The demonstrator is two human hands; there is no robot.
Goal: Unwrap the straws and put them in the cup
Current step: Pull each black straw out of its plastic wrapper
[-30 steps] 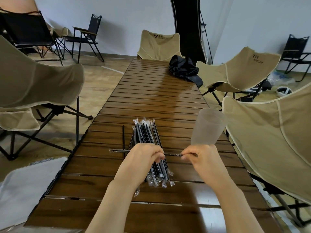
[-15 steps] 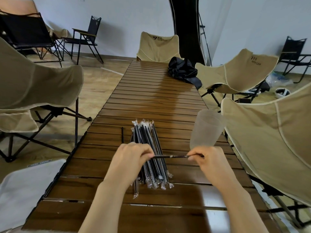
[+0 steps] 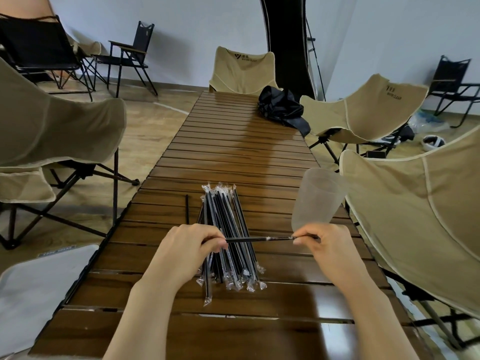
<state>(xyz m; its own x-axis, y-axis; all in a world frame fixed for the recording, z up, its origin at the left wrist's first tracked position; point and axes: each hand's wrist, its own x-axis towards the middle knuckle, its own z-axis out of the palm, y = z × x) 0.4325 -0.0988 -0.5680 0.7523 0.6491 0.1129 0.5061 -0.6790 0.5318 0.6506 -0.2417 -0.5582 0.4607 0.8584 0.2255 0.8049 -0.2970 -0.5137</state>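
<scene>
A pile of black straws in clear wrappers [image 3: 228,229] lies lengthwise on the slatted wooden table [image 3: 233,141]. Above the pile I hold one black straw [image 3: 257,239] sideways. My left hand [image 3: 187,248] pinches its left end and my right hand [image 3: 327,242] pinches its right end, where crumpled clear wrapper shows near the fingers. A frosted translucent cup [image 3: 318,198] stands upright just beyond my right hand, with no straws in it. One bare black straw [image 3: 186,209] lies alone to the left of the pile.
A crumpled black bag [image 3: 281,106] lies at the table's far right. Beige folding chairs stand to the left [image 3: 52,131], at the far end [image 3: 241,71] and close on the right [image 3: 415,216]. A grey-white board [image 3: 39,289] sits by the near-left table edge.
My hands have drawn apart along the held straw, so more bare black straw shows between them. The straw's left tip no longer sticks out past my left hand.
</scene>
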